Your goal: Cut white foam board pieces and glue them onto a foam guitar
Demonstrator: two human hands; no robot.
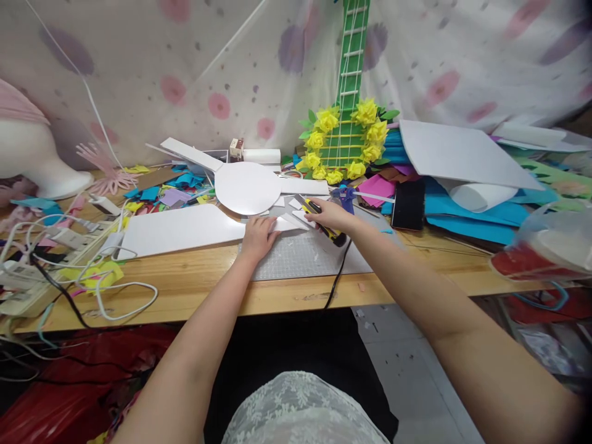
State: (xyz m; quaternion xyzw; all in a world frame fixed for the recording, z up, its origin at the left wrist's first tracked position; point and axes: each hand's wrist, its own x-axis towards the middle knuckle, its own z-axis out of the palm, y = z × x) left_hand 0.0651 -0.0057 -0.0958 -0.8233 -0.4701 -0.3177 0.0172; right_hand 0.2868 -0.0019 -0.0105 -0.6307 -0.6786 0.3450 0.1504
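My right hand is closed around a yellow-and-black utility knife, whose front end points up and left over small white board pieces. Pressed down with its thumb spread to the side, my left hand lies on a narrow white foam board piece. A grey cutting mat is under both hands. Just beyond my left hand is a round white board. The long white board reaches out to the left. The blade tip is too small to make out.
A green guitar shape with yellow flowers stands at the back. A blue glue gun and a black phone lie right of the mat. Power strips with cables crowd the left; a plastic tub is at the right edge.
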